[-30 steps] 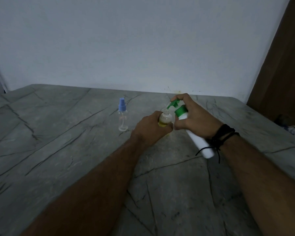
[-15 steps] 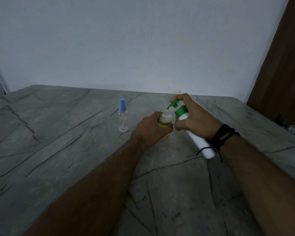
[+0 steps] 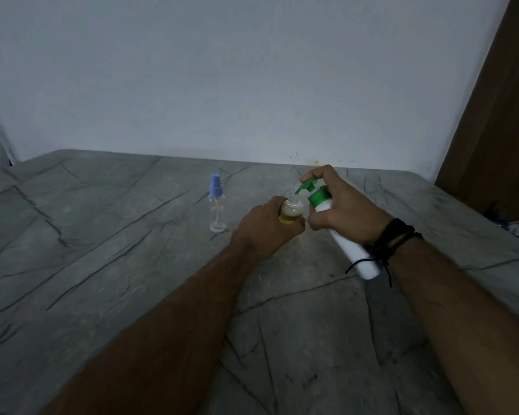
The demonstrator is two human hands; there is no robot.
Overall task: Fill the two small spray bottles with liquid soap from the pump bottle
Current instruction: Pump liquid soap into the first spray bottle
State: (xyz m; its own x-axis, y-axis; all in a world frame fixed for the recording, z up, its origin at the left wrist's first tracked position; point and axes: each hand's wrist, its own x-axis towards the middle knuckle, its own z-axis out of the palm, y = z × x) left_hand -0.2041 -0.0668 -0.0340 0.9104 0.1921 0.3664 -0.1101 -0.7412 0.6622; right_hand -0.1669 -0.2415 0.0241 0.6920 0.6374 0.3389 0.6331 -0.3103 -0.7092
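My left hand (image 3: 265, 232) grips a small clear spray bottle (image 3: 292, 211) with its cap off; yellow soap shows in its lower part. My right hand (image 3: 346, 212) holds the white pump bottle (image 3: 352, 256), tilted with its base towards me. Its green pump head (image 3: 307, 185) points down at the open neck of the small bottle, and my forefinger rests on top of the pump. A second small spray bottle (image 3: 216, 205), clear with a blue spray cap, stands upright on the table to the left of my hands, apart from them.
The grey marble-patterned table (image 3: 102, 265) runs back to a white wall. A brown wooden panel (image 3: 498, 109) stands at the right. Some dark and white stuff (image 3: 516, 226) lies at the table's right edge.
Both hands and the bottles hold almost the same place. The view has shifted slightly. Nothing was picked up or let go.
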